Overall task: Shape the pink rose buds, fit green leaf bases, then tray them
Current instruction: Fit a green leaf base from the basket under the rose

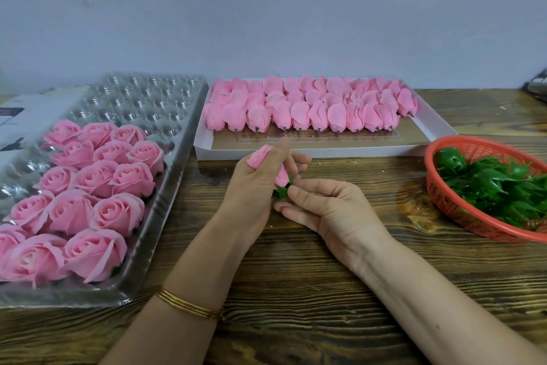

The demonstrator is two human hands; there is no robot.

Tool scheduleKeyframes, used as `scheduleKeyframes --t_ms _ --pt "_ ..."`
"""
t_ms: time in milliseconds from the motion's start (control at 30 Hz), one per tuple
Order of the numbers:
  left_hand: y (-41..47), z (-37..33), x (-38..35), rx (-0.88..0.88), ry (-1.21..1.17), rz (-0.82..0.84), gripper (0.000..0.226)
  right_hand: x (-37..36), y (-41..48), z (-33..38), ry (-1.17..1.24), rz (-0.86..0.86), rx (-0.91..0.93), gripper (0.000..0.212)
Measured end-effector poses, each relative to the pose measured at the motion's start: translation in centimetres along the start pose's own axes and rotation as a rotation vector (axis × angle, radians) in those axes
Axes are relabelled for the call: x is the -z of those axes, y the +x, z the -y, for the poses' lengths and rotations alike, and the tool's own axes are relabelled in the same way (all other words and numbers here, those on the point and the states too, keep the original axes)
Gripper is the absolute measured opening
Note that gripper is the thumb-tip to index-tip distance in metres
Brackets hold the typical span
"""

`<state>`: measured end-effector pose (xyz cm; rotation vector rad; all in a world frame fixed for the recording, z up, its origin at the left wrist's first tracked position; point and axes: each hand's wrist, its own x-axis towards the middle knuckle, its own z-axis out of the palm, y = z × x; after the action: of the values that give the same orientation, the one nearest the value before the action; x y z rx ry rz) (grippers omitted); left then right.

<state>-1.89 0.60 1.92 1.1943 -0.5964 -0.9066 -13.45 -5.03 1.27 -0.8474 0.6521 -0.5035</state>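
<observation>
Head view: left hand (254, 187) is gripping a bud (260, 158), right hand (328, 207) pinching its leaf base (281, 192).
Left tray (154, 104) is holding roses (97, 178), far box (325, 153) buds (296, 110), right basket (444, 196) leaves (497, 184).

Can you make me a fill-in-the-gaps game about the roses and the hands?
The left hand holds a pink rose bud while the right hand pinches a ____ leaf base at its bottom.
Spare leaf bases lie in a red ____.
Unshaped buds lie in a ____ box.
Finished roses sit in a clear ____.
Missing words: green, basket, white, tray.
</observation>
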Motion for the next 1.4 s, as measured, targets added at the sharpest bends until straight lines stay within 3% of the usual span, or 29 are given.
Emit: scheduleKeyframes --t_ms 167,433,600,1233,1400 --pt "0.08 0.11 0.0 -0.014 0.017 0.003 0.042 -0.12 0.11 -0.14 0.04 0.002 0.001 0.023" --pt "0.12 0.09 0.05 0.004 -0.013 0.024 0.042 -0.35 0.1 -0.06 0.095 0.038 0.037 0.038" --pt "0.03 -0.02 0.16 0.002 -0.033 0.011 0.041 -0.27 0.26 0.31 0.137 0.068 -0.034 0.026" --pt "0.05 -0.04 0.0 -0.015 -0.033 0.026 0.038 -0.2 0.45 0.1 0.169 0.024 -0.038 0.043" --pt "0.0 -0.02 -0.03 -0.014 -0.039 0.034 0.035 -0.08 0.45 0.11 0.173 0.003 -0.019 0.036"
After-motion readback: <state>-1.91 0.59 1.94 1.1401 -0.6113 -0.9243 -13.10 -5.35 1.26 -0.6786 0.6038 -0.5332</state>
